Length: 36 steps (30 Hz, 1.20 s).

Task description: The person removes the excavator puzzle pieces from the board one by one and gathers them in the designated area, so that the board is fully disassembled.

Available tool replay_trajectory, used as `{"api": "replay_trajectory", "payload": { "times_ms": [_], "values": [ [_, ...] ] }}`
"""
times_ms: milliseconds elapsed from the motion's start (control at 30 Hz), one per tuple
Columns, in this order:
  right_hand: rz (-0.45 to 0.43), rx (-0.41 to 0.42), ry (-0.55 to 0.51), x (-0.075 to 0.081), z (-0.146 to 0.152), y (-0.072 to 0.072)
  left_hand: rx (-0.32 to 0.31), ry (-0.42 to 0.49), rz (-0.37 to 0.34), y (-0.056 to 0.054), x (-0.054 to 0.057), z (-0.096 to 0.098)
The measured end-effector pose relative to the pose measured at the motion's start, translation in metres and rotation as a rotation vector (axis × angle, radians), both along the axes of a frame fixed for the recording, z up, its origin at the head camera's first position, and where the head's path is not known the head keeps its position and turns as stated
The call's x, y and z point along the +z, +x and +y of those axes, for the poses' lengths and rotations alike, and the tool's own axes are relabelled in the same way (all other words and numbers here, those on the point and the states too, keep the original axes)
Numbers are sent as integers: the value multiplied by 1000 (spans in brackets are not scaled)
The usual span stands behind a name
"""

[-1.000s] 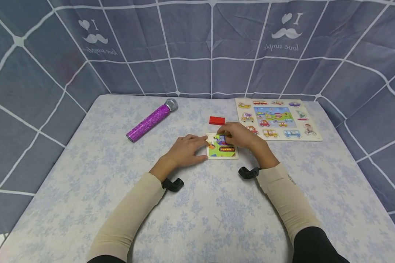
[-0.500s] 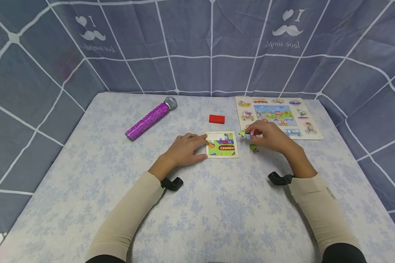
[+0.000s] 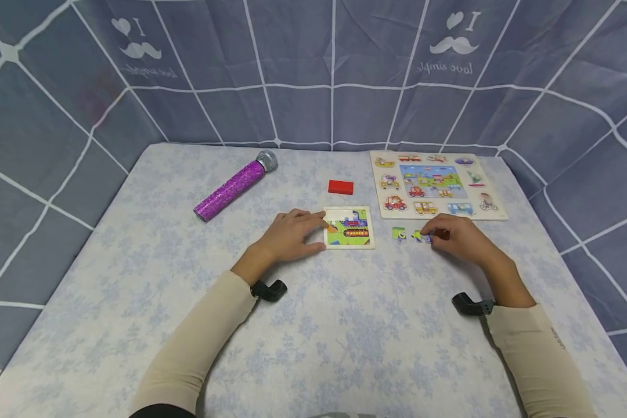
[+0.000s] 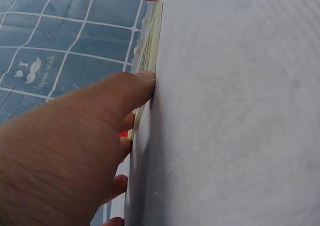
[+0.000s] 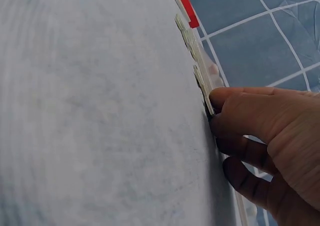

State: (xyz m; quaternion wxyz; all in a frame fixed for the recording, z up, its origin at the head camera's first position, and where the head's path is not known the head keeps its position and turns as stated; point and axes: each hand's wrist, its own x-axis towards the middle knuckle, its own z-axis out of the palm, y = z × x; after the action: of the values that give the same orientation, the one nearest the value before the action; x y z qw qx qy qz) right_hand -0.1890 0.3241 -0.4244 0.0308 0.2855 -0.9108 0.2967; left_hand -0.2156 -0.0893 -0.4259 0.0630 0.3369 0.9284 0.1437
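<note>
A small framed jigsaw puzzle (image 3: 355, 228) with a tracked vehicle on it lies flat mid-table. Its far left part shows bare pale board. My left hand (image 3: 291, 237) rests at its left side, thumb at the near corner and index finger on the edge, fingers spread. In the left wrist view the thumb (image 4: 142, 83) touches the frame's rim. To the right of the frame, my right hand (image 3: 458, 237) pinches a green and purple jigsaw piece (image 3: 421, 237) between thumb and fingertips, low at the tabletop. Another green jigsaw piece (image 3: 399, 233) lies just left of it.
A larger wooden puzzle board (image 3: 386, 210) with vehicle pictures lies behind the right hand. A red block (image 3: 341, 187) sits beyond the small frame. To the far left lies a purple glittery microphone (image 3: 232, 188). A checked curtain (image 3: 303, 110) hangs behind the table.
My right hand has lifted a piece from the small puzzle, carried it right and lowered it beside the other loose piece. My left hand has stayed at the frame.
</note>
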Motion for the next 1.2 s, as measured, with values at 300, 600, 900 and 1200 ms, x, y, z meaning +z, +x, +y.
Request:
{"api": "replay_trajectory", "payload": {
  "times_ms": [300,600,900,1200],
  "values": [
    [52,14,14,-4,-4,-4,0,-3,0,-1,0,-1],
    [59,-2,4,-1,-7,-2,5,-4,2,-1,-1,-2],
    [-69,-73,-2,2,-4,2,2,4,-11,1,-1,-1],
    [-79,-67,2,10,-13,-8,1,4,-2,1,-1,0]
  ]
}}
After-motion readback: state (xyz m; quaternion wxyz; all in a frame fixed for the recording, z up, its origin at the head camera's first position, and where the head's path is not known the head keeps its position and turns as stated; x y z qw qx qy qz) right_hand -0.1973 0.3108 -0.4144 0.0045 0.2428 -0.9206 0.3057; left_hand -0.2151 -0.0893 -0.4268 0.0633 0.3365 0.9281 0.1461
